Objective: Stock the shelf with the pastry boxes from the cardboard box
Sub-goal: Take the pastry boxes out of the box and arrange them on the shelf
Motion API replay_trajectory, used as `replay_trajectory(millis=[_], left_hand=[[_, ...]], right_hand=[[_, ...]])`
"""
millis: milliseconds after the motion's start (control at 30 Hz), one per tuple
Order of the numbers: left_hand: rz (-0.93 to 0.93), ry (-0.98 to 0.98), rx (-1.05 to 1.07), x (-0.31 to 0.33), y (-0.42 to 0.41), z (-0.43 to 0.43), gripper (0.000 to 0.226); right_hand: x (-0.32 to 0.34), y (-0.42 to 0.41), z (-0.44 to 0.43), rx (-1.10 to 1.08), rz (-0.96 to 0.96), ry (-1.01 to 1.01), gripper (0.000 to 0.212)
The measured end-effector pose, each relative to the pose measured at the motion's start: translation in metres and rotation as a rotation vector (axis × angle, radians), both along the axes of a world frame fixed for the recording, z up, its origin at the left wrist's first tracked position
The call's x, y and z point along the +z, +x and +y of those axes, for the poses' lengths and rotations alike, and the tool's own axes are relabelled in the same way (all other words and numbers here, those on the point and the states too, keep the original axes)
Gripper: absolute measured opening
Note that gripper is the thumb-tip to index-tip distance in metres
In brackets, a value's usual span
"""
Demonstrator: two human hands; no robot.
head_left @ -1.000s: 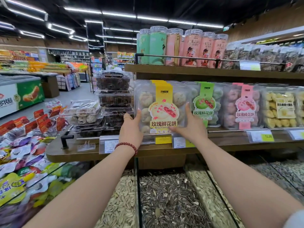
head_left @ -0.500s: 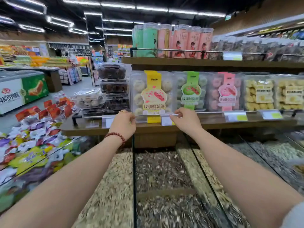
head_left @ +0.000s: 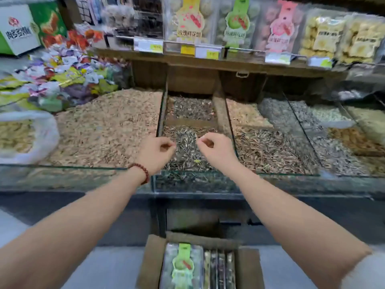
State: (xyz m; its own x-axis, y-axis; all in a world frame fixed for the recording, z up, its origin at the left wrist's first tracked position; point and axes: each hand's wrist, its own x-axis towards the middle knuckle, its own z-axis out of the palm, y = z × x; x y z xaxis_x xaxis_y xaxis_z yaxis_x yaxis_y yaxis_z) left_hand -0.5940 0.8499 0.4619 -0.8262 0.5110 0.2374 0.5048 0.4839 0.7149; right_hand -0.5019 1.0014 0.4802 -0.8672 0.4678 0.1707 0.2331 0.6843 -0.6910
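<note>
Left hand (head_left: pixel 155 152) and right hand (head_left: pixel 216 150) dropped from shelf (head_left: pixel 229 63), empty.

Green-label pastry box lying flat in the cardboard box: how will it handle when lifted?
The green-label pastry box looks like thin clear plastic: probably stiff enough to lift flat, but crushable. Likely light for its size; the matching box on the shelf shows round pastries with gaps between. Smooth shell, so possibly slippery.

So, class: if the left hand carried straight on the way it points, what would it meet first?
Likely the striped sunflower seeds ahead of the left hand, if it heads downward; held level, it would pass over them to the wooden shelf front. Depth is unclear.
</note>
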Motion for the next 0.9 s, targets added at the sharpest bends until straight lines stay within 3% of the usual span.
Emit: replay_trajectory(millis=[100, 267, 567, 900], left_hand=[[-0.067, -0.023, -0.096, -0.042, 0.043, -0.019, 0.01], [-0.211, -0.221, -0.221, -0.128, 0.083, -0.043, 0.012], [-0.615, -0.407, -0.04, -0.344, 0.12, -0.07, 0.019], [-0.646, -0.617, 0.01, -0.533, 0.137, -0.088, 0.018]], right_hand=[[-0.04, 0.041, -0.024, 0.057, -0.054, -0.096, 0.013], [-0.136, 0.09, -0.04, 0.055, -0.24, -0.212, 0.013], [-0.35, 0.146, -0.039, -0.182, -0.548, -0.421, 0.012], [-0.542, 0.175, -0.046, -0.265, -0.844, -0.456, 0.023]])
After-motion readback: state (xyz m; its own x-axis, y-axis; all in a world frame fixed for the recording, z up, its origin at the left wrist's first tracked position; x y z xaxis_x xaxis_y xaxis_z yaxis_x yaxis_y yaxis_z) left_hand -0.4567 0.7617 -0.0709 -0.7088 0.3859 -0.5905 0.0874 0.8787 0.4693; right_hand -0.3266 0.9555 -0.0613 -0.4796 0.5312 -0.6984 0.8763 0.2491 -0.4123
